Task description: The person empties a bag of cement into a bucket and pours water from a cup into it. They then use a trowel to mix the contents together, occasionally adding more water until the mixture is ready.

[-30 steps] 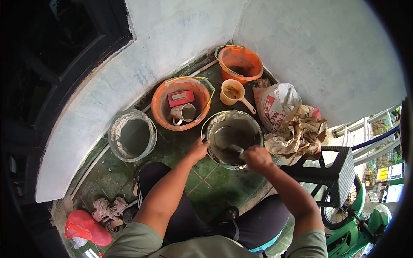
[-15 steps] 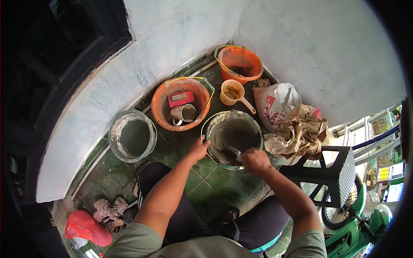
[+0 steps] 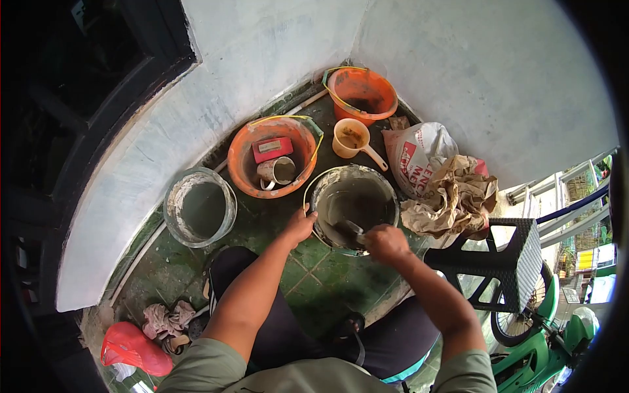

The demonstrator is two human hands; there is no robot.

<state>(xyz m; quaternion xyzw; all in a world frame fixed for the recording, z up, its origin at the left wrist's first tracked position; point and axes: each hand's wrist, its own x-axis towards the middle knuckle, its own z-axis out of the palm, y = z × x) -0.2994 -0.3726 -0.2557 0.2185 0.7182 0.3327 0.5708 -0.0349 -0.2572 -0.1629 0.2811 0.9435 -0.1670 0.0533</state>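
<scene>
A dark bucket [image 3: 390,190] of wet grey mortar [image 3: 350,204] stands on the floor in front of me. My left hand [image 3: 299,226] is closed on the bucket's left rim, beside its wire handle. Over the near right rim, my right hand [image 3: 386,244] is wrapped round the grip of a trowel-like metal tool [image 3: 354,228]. Its working end dips into the mortar, so its full shape is hidden.
Left of the bucket are a grey pail [image 3: 230,216] and an orange bucket [image 3: 239,154] holding a red box and a mug. Behind stand another orange bucket [image 3: 386,112] and a dipper [image 3: 350,139]. A sack [image 3: 409,157], crumpled paper [image 3: 452,196] and a black stool [image 3: 517,255] are on the right.
My right hand and the metal tool have shifted slightly left over the mortar. My left hand stays on the rim. The whole view has moved a little.
</scene>
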